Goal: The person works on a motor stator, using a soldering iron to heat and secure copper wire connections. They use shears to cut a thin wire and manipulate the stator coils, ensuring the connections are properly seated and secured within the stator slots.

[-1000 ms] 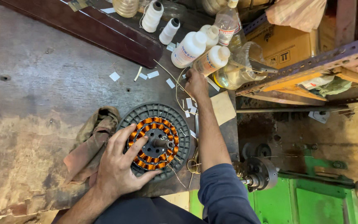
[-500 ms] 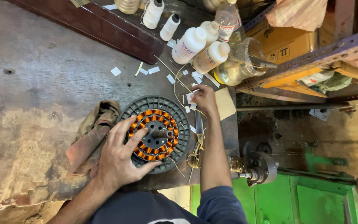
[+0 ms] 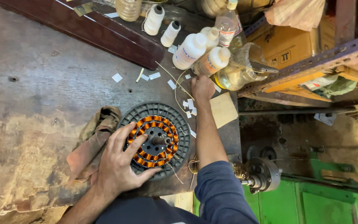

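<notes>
A round grey stator (image 3: pixel 154 141) with orange copper windings and a centre shaft lies flat on the worn workbench (image 3: pixel 34 91). My left hand (image 3: pixel 119 164) rests on its left side, fingers spread across the coils and thumb at the lower rim. My right hand (image 3: pixel 201 88) reaches forward past the stator, knuckles up, fingertips down among small white paper pieces (image 3: pixel 189 103) and thin pale strips (image 3: pixel 170 76). Whether those fingers pinch anything is hidden.
A dirty rag (image 3: pixel 92 139) lies left of the stator. White plastic bottles (image 3: pixel 189 50), thread spools (image 3: pixel 153 18) and a clear oil bottle (image 3: pixel 239 70) stand just beyond my right hand. A tan card (image 3: pixel 223 108) lies nearby. A green winding machine (image 3: pixel 262 174) sits at the bench's right edge.
My right hand has shifted slightly among the paper pieces near the bottles. My left hand stays on the stator.
</notes>
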